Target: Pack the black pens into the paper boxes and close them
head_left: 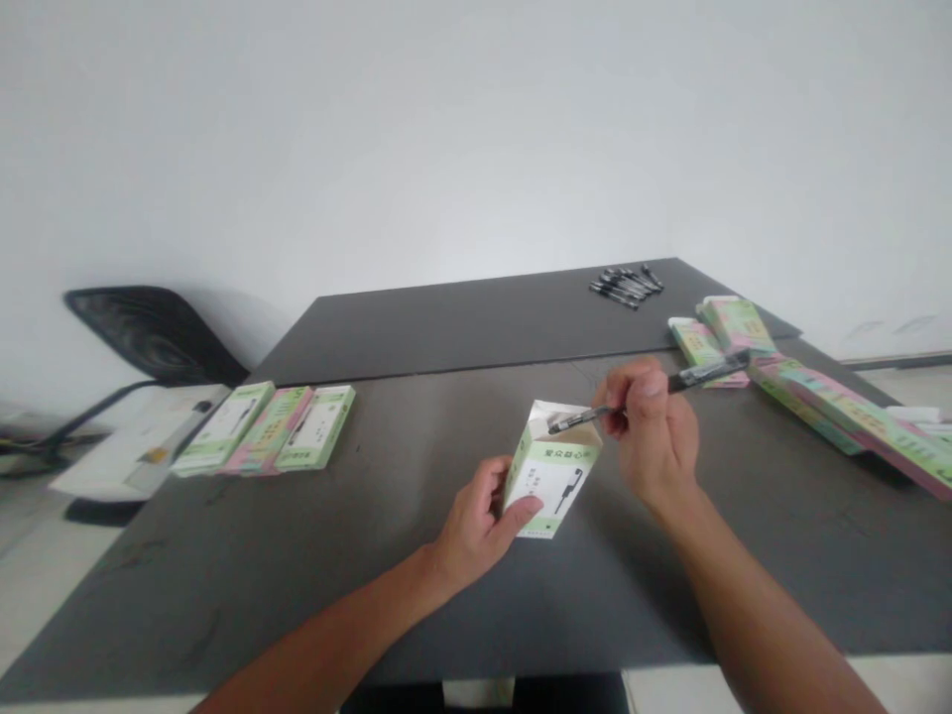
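Note:
My left hand (483,521) is closed round a small white and green cardboard box (554,481), tilted, its open end facing up and away from me. A pen is printed on the box's front. My right hand (654,426) grips black pens (710,371) in its closed fingers. One end of what it holds sticks out to the upper right; a thin clear-and-black end points left, over the mouth of the box. How many pens are in the fingers I cannot tell. The inside of the box is mostly hidden.
Three flat boxes (264,428) lie side by side at the left of the dark table (416,426). Several black pens (626,286) are heaped at the back. More green and pink boxes (840,407) lie at the right. A black mesh chair (153,332) and a white carton (145,441) stand left.

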`<action>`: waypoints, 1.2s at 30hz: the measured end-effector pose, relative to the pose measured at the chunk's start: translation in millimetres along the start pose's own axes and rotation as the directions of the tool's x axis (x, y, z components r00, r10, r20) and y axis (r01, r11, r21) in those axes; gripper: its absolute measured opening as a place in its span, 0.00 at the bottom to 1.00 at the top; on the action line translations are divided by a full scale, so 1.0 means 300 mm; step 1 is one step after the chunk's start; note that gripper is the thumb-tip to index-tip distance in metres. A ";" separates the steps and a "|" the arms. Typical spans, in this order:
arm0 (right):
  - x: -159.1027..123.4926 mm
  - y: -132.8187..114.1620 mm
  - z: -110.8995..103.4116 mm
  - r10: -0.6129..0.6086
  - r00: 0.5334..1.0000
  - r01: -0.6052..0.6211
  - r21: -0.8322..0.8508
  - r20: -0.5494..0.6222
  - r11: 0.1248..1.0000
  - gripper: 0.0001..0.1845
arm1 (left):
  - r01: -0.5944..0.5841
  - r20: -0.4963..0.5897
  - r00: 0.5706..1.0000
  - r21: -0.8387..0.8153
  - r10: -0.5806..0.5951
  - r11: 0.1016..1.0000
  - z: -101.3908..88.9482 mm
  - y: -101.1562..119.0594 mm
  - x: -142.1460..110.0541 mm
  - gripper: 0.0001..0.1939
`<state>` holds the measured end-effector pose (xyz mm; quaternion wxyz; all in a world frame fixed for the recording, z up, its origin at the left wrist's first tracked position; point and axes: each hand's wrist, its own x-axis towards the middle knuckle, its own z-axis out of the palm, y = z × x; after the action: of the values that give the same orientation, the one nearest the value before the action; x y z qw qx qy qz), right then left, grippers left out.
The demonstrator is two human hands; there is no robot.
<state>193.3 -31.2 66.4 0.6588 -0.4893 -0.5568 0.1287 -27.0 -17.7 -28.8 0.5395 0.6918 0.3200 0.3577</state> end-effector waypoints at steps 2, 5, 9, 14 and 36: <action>0.004 -0.004 -0.004 -0.016 0.999 0.019 -0.053 0.047 0.998 0.28 | -0.001 0.004 1.000 0.018 0.001 1.000 -0.002 -0.003 -0.005 0.23; 0.016 -0.019 -0.006 -0.042 0.989 0.062 -0.146 0.141 0.987 0.28 | 0.006 -0.014 1.000 0.050 -0.005 0.999 -0.002 0.000 -0.007 0.23; 0.018 -0.029 0.012 -0.142 0.963 0.194 -0.224 0.228 0.955 0.24 | 0.005 -0.063 0.998 0.046 -0.002 0.999 0.004 0.015 -0.006 0.23; -0.011 -0.006 0.057 -0.170 0.944 0.261 -0.327 0.283 0.908 0.24 | -0.006 -0.043 0.999 0.064 0.008 0.998 0.009 0.018 -0.002 0.28; 0.020 0.056 0.059 -0.259 0.956 0.263 0.008 -0.139 0.965 0.21 | -0.208 -0.155 0.967 -0.019 0.203 0.978 0.015 -0.019 -0.005 0.22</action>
<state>186.6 -9.8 55.1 0.7130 -0.4105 -0.5683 0.0142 -24.5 -20.1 -35.3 0.4856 0.6824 0.2807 0.4688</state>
